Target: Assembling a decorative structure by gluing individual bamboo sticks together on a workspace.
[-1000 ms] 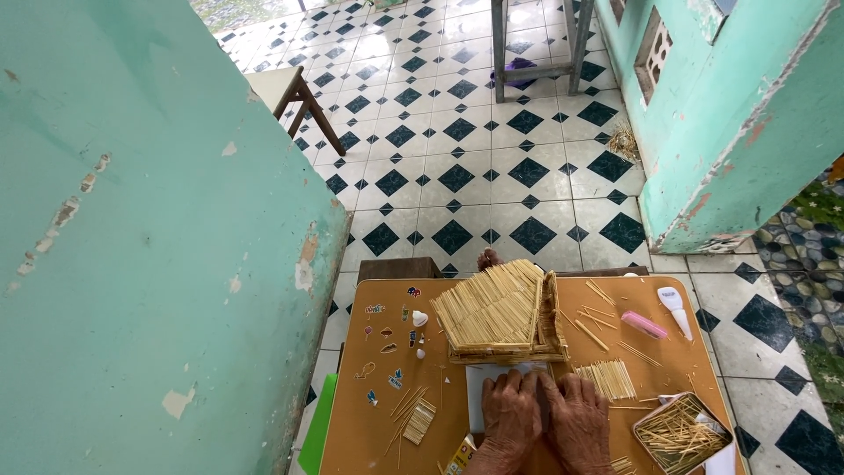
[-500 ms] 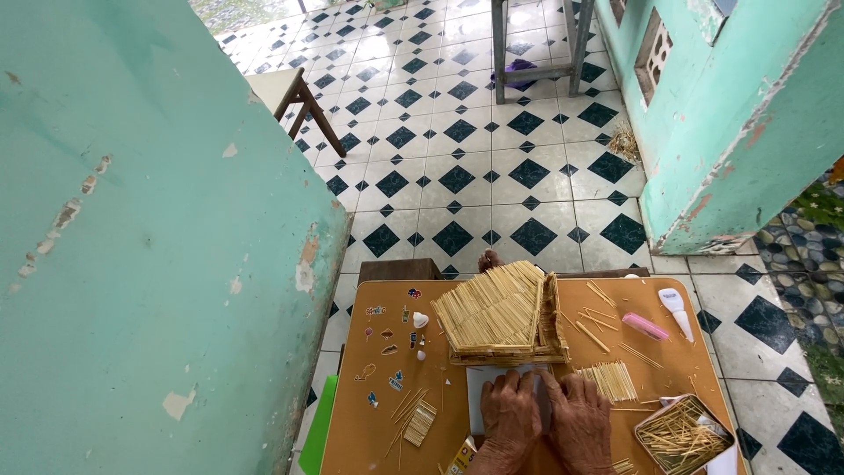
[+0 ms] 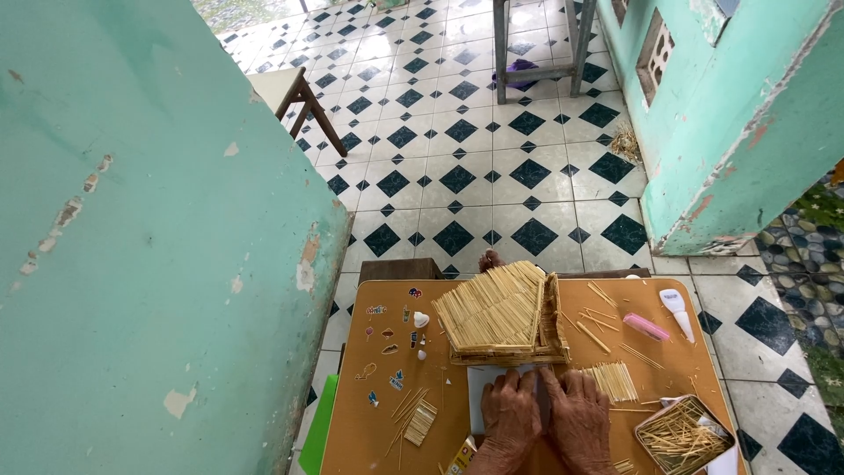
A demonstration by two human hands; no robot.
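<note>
hands side by side at the near edge of a small orange-brown table (image 3: 369, 422), both palm-down with fingers spread flat. left hand (image 3: 510, 418) and right hand (image 3: 578, 420) press on a pale flat sheet (image 3: 479, 387); thumbs nearly touch; neither hand grips anything.

model house of thin bamboo sticks (image 3: 501, 312): sits at table centre, just beyond the fingertips, sloped roof panel facing the camera, one wall edge on its right side.

small stick panel (image 3: 611, 380): flat, just right of the right hand.
second stick panel (image 3: 420, 422): flat, left of the left hand, with loose sticks beside it.
tray of loose sticks (image 3: 681, 435): near right corner of the table.
pink lighter-shaped object (image 3: 646, 326): right part of the table, beyond the small panel.
white tube (image 3: 677, 310): at the far right edge, beside the pink object.
scattered sticks (image 3: 598, 321): between house and pink object.
stickers and small bits (image 3: 396, 339): left part of the tabletop.

surroundings: teal wall (image 3: 149, 237) at left, floor of white tiles with dark diamonds (image 3: 475, 158), wooden stool (image 3: 294, 92) and grey table legs (image 3: 536, 44) farther off.
</note>
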